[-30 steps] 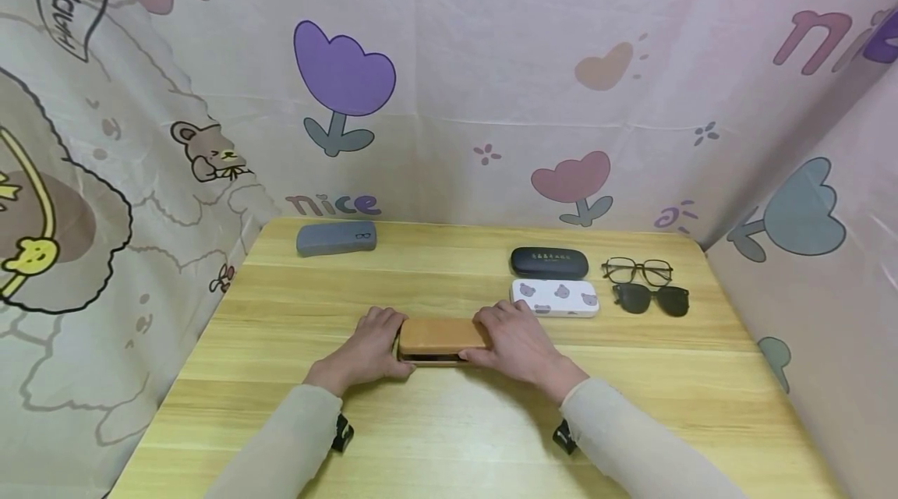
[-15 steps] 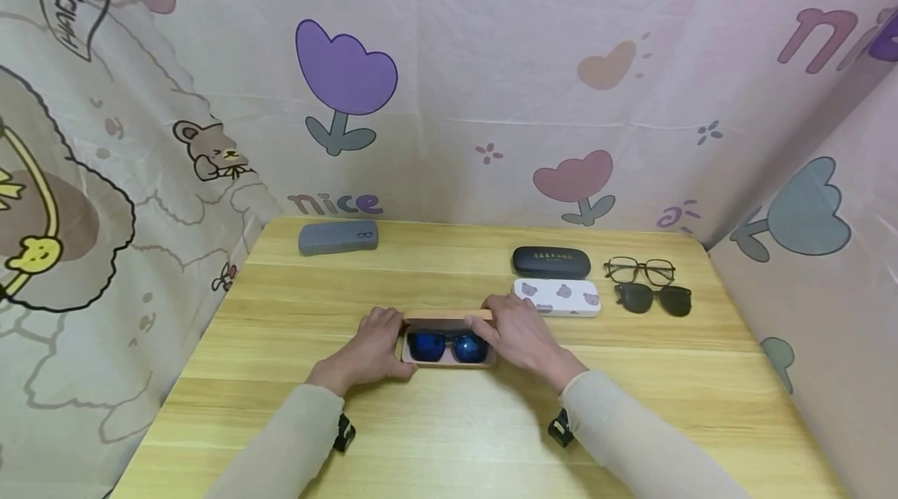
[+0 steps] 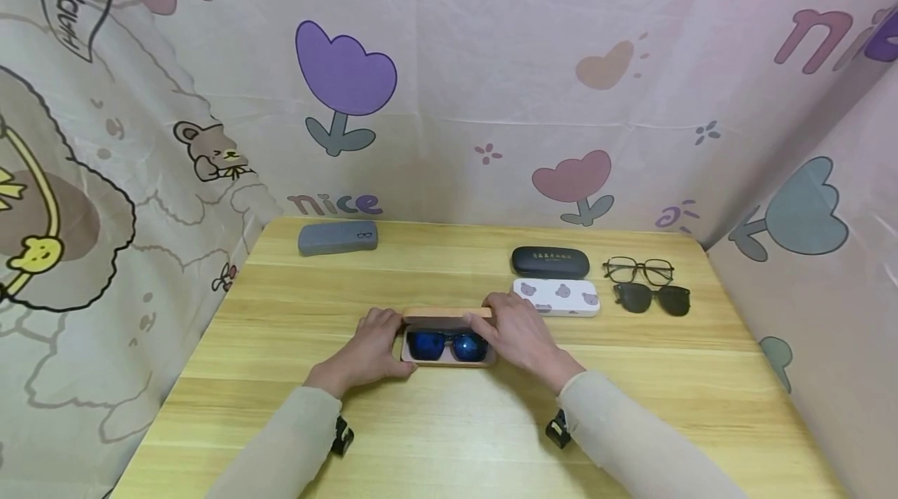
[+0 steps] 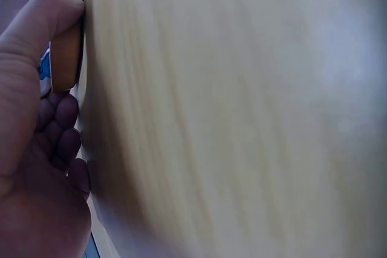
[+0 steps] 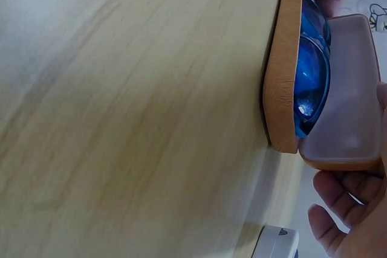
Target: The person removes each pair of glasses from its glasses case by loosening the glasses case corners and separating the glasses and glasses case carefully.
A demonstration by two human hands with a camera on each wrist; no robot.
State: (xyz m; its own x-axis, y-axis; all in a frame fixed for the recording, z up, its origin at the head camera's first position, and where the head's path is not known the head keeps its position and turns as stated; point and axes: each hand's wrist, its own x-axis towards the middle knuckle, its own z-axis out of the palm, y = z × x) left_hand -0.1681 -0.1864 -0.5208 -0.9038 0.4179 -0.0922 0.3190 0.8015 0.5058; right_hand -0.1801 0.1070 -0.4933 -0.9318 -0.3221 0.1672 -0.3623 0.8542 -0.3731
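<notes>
In the head view a tan glasses case (image 3: 449, 313) lies on the table with its lid raised at the back. Inside it rest dark-framed sunglasses (image 3: 426, 345) with blue mirrored lenses. My left hand (image 3: 366, 352) grips the case's left end; its thumb presses the front edge, as the left wrist view also shows. At the other end, my right hand (image 3: 525, 337) holds the lid's right corner, thumb on the front rim. The right wrist view shows the pale lining of the lid (image 5: 351, 89) and the blue sunglasses (image 5: 310, 80) in the base.
A grey glasses case (image 3: 338, 238) lies at the back left. Behind my right hand are a black case (image 3: 550, 262) and a white bear-print case (image 3: 561, 298). Clear-lens glasses (image 3: 659, 272) and black sunglasses (image 3: 635, 299) sit farther right. A printed cloth (image 3: 449, 93) hangs behind the table.
The tan case's lid was nearly closed a second ago; my right hand has swung it up and back, exposing the blue sunglasses. My left hand stays at the left end.
</notes>
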